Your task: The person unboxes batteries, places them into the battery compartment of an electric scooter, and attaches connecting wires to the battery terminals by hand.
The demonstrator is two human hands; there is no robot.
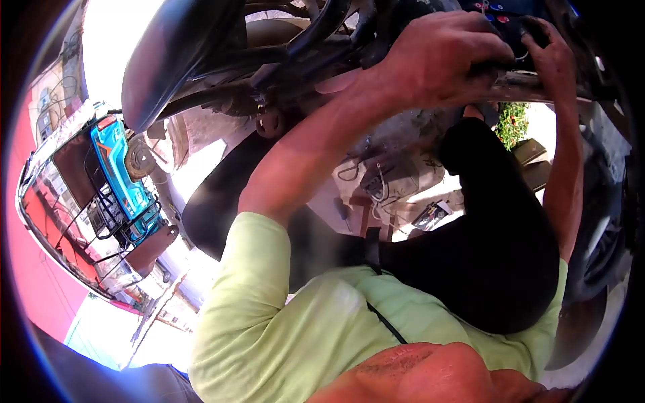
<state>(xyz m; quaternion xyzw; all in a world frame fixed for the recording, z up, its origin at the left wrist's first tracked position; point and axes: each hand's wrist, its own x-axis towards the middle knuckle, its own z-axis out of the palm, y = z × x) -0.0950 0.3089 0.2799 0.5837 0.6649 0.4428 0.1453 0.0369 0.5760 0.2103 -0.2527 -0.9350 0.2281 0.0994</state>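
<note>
At the top right, my left hand (450,57) is closed, its fingers curled down against a dark mechanical part; whatever it holds is hidden. Just to its right is my right hand (552,59), with thumb and fingers bent together at the dark part's edge; the thing between them is too dark to make out. Small red and blue spots show on a dark panel (497,9) beside the hands. Below both hands runs a dusty metal edge (521,91).
Dark bars and tubes (269,54) cross the top, beside a smooth dark rounded panel (161,64). My black-clad legs (497,269) are bent below. Tools and a cable lie near a grey bag (390,181). A blue machine (121,168) and vehicle stand left; green plants (512,124) grow right.
</note>
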